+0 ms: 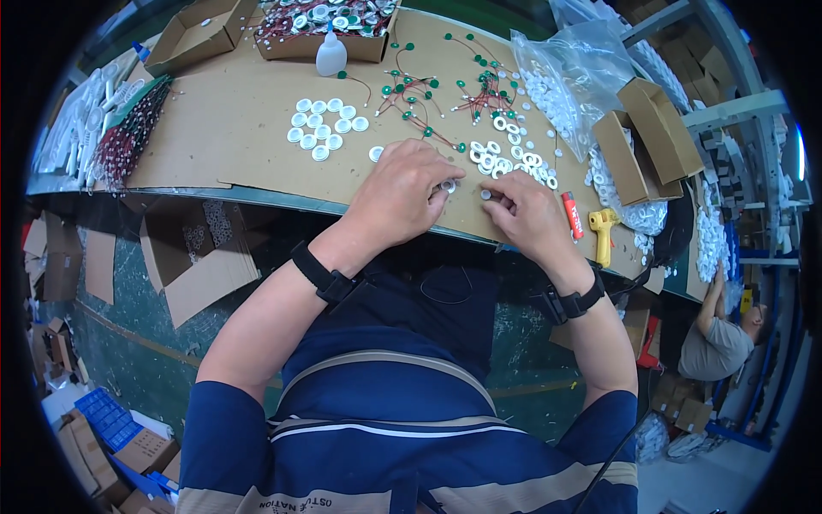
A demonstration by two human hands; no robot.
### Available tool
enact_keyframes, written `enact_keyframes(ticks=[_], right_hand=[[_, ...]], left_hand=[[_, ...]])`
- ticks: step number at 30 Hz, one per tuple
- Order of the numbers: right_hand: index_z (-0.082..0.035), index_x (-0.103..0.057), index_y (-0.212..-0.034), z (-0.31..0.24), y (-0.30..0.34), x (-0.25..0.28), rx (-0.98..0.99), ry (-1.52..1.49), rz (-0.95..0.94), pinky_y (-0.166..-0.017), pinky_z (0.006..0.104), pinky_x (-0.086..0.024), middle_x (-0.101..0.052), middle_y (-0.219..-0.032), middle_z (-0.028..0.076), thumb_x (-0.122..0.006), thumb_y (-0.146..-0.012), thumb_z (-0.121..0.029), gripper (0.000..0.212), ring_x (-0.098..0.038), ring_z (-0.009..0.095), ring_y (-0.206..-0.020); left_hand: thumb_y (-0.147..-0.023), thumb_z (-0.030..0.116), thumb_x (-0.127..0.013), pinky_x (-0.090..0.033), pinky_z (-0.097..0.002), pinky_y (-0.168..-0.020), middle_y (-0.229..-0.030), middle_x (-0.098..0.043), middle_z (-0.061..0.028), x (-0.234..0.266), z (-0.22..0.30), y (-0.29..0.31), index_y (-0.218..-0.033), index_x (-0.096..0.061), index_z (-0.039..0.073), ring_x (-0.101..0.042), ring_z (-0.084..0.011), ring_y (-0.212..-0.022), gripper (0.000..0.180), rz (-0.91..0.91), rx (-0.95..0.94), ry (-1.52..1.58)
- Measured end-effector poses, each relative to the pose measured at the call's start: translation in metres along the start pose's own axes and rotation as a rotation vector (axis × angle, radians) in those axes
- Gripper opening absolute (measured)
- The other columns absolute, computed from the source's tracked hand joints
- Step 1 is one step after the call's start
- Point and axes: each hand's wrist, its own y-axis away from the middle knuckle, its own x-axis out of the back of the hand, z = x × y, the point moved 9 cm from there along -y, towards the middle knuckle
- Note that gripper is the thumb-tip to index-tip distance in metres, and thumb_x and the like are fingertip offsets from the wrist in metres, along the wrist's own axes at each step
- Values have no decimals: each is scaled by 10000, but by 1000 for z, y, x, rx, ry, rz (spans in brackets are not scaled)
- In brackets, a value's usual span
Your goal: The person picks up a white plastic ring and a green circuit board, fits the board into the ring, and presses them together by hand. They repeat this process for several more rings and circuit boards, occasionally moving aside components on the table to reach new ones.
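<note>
Over the front edge of the table, my left hand (401, 190) is closed on a small white ring (448, 186) between thumb and fingertips. Just to its right, my right hand (529, 211) pinches a small white disc (485, 195). The two hands are apart by a short gap. A pile of white rings (512, 160) lies just beyond my right hand. One white round piece (376, 153) is beside my left hand, and a cluster of similar white round pieces (321, 131) lies farther left. Green discs with red wires (409, 90) are spread beyond both hands.
A white squeeze bottle (331, 56) stands before a box of wired discs (321, 26). A yellow glue gun (604, 236) and a red tube (572, 215) lie right. Cardboard boxes (648, 141) and a clear bag (565, 68) are behind them. Another person (719, 343) works far right.
</note>
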Motion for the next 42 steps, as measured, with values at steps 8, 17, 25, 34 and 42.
enact_keyframes(ticks=[8, 17, 25, 34, 42], right_hand=[[-17, -848, -1208, -10, -6, -4, 13, 61, 7, -844, 417, -617, -793, -1080, 141, -838, -1014, -87, 206, -777, 316, -923], [-29, -851, -1202, -39, -25, -19, 208, -52, 35, -877, 430, -621, -791, -1068, 152, -837, -991, -53, 213, -781, 350, -968], [-35, -857, -1195, -34, -30, -27, 155, -104, -38, -923, 444, -625, -798, -1081, 160, -824, -987, -44, 211, -785, 366, -1021], [-29, -864, -1185, -32, -32, -29, 146, -119, -35, -907, 425, -621, -797, -1066, 154, -832, -977, -27, 210, -785, 350, -999], [-42, -866, -1194, -31, -32, -28, 161, -133, -26, -909, 422, -619, -799, -1081, 148, -822, -990, -9, 211, -786, 340, -1008]], left_hand=[[-914, 39, -827, -515, -493, -1188, -1179, -823, -103, 0, 3, -1, -1259, -875, 83, -714, -332, -1275, 351, 5, -4, 31], [-906, 22, -788, -504, -515, -1194, -1191, -789, -134, 2, 1, -1, -1377, -823, 90, -692, -362, -1274, 476, 32, 11, 33], [-899, 9, -791, -506, -515, -1187, -1154, -767, -129, 0, -2, -2, -1408, -814, 110, -679, -375, -1265, 519, -1, 38, 59], [-898, 5, -795, -510, -515, -1173, -1127, -755, -130, -1, -3, -2, -1409, -814, 102, -678, -379, -1247, 520, 9, 35, 65], [-895, 4, -798, -511, -517, -1170, -1116, -750, -135, 1, -3, -2, -1419, -808, 94, -678, -378, -1237, 532, 11, 33, 64]])
